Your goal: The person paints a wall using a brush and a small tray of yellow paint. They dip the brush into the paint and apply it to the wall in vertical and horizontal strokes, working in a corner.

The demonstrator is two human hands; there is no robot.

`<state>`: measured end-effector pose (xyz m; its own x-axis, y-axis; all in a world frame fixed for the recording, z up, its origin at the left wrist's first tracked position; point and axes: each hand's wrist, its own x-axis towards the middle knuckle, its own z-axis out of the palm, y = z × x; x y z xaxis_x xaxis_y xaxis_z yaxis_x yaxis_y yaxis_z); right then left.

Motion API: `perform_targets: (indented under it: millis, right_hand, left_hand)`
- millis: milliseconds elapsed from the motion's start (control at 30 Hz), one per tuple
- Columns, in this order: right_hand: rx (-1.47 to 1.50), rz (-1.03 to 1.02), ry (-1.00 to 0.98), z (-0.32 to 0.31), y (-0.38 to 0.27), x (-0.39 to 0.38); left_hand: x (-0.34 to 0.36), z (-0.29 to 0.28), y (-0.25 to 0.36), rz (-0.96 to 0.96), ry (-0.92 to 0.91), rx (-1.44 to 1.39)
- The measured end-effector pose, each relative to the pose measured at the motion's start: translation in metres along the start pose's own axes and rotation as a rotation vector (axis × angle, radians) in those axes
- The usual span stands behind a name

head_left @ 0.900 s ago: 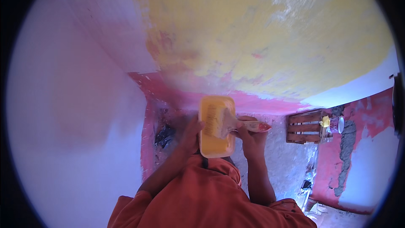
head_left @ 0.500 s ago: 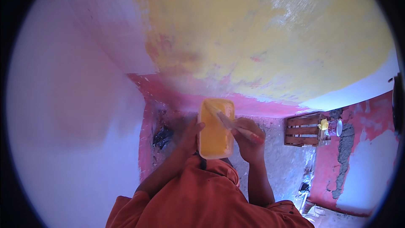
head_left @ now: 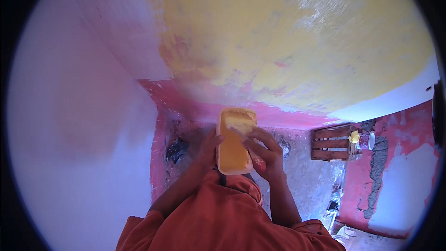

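A rectangular tub of yellow paint (head_left: 231, 154) is held in front of my body. My left hand (head_left: 209, 148) grips its left side, with the thumb over the rim. In my right hand (head_left: 266, 151) is a paintbrush (head_left: 240, 132), its handle passing between the fingers and its reddish end showing below the palm. The pale bristles lie in the upper part of the tub, against the yellow paint. The right fingers are near the tub's right rim; whether they touch it I cannot tell.
Ahead rises a wall (head_left: 260, 32) partly coated yellow over pink and white. A pale wall (head_left: 83, 135) stands close on the left. To the right, a wooden crate (head_left: 331, 143) sits with a paint-smeared bucket (head_left: 368, 141). Dark debris (head_left: 177, 151) lies in the left corner.
My right hand has turned and shifted slightly left, and the brush has come lower, its bristles now flatter across the tub. My left hand and the tub have barely moved.
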<state>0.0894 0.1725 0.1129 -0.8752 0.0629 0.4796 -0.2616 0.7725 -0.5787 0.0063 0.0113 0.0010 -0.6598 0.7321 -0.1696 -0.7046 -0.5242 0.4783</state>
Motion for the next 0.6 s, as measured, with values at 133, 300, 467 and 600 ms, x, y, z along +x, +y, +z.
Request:
perform_targets:
  millis: [133,300,467,600]
  right_hand:
    - [-0.015,0.033,0.034,-0.001,0.002,-0.001]
    - [0.141,0.179,0.087,-0.005,0.007,-0.007]
    - [0.857,0.799,0.444,-0.005,0.009,-0.004]
    - [1.241,0.987,0.484,-0.013,0.022,-0.01]
  left_hand:
    - [-0.001,0.007,0.001,0.003,0.028,0.058]
    - [-0.001,-0.004,-0.001,-0.02,-0.015,-0.03]
    - [0.0,-0.017,0.004,-0.002,0.02,-0.039]
    - [0.001,-0.024,0.015,-0.035,0.084,-0.08]
